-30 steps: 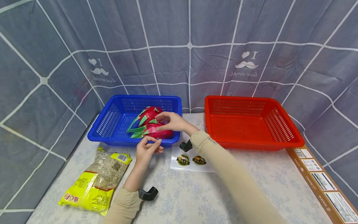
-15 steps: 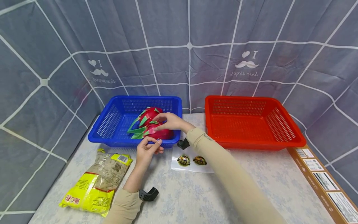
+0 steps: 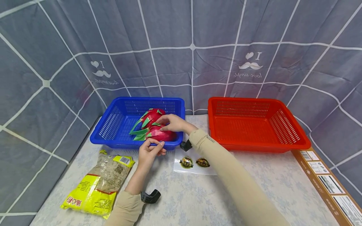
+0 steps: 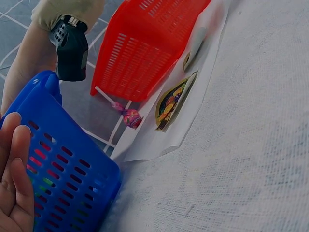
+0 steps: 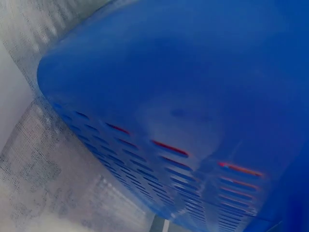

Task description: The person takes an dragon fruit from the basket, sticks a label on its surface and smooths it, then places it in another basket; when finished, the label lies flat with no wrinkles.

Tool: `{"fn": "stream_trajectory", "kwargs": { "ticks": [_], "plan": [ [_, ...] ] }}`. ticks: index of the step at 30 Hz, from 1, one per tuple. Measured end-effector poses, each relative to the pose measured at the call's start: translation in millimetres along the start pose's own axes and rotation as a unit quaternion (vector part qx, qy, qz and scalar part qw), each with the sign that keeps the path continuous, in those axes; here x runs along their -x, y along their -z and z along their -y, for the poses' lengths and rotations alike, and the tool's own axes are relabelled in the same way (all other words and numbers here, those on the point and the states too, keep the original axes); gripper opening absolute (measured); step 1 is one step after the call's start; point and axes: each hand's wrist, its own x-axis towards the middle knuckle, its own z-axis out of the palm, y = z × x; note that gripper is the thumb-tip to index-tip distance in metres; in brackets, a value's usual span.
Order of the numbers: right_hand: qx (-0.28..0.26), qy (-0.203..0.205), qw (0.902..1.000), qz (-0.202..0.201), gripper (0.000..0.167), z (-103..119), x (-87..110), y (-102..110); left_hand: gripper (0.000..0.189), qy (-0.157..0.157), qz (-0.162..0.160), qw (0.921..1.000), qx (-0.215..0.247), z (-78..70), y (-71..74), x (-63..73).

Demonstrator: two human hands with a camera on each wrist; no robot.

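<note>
Two dragon fruits with green scales lie side by side in the blue basket (image 3: pixel 108 142): a rear dragon fruit (image 3: pixel 151 118) and a front dragon fruit (image 3: pixel 161 134). Over their right part is my right hand (image 3: pixel 173 123), thumb on the front fruit and fingertips above the gap between the fruits; neither fruit looks enclosed. My left hand (image 3: pixel 150 153) stays at the basket's front rim, fingers loosely bent. In the left wrist view those fingers (image 4: pixel 17 169) lie beside the basket's slotted wall. The right wrist view shows only the basket's outside and tablecloth.
To the right stands a red basket (image 3: pixel 257 146). A yellow bag (image 3: pixel 99 185) lies at front left. Between the baskets is a white sheet (image 3: pixel 195 171) bearing two dark oval labels; a wrapped lollipop (image 4: pixel 129 116) lies beside it. A printed carton (image 3: pixel 325 182) borders the right edge.
My right hand shifts slightly left, then slightly back right, over the dragon fruits. The left hand and both fruits stay in place.
</note>
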Motion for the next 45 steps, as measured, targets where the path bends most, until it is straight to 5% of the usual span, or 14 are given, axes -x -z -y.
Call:
{"fn": "stream_trajectory", "kwargs": {
  "ticks": [20, 31, 35, 38, 41, 45],
  "plan": [
    [0.019, 0.038, 0.9948, -0.092, 0.033, -3, 12.8, -9, 0.012, -0.002, -0.005, 1.0, -0.007, 0.5, -0.3, -0.9],
    [-0.019, 0.101, 0.9796, -0.173, 0.031, -8, 20.9, -13, 0.012, 0.002, -0.007, 0.9999, -0.015, 0.4, 0.7, -1.4],
    [-0.001, 0.127, 0.9727, -0.194, 0.03, -4, 25.0, -12, 0.014, 0.027, -0.002, 0.9996, -0.009, 9.0, 5.4, -6.3],
    [0.019, 0.145, 0.9653, -0.216, 0.029, 2, 29.1, -9, 0.016, 0.055, 0.021, 0.9981, -0.02, 14.9, 12.6, -10.9],
    [0.006, 0.161, 0.9571, -0.241, 0.03, 10, 34.7, -2, 0.02, 0.073, 0.083, 0.9928, -0.046, 10.8, 22.6, -13.4],
    [-0.036, 0.171, 0.9448, -0.277, 0.03, 22, 46.1, 14, 0.027, 0.063, 0.159, 0.9829, -0.069, -4.2, 37.7, -14.5]
  ]
}}
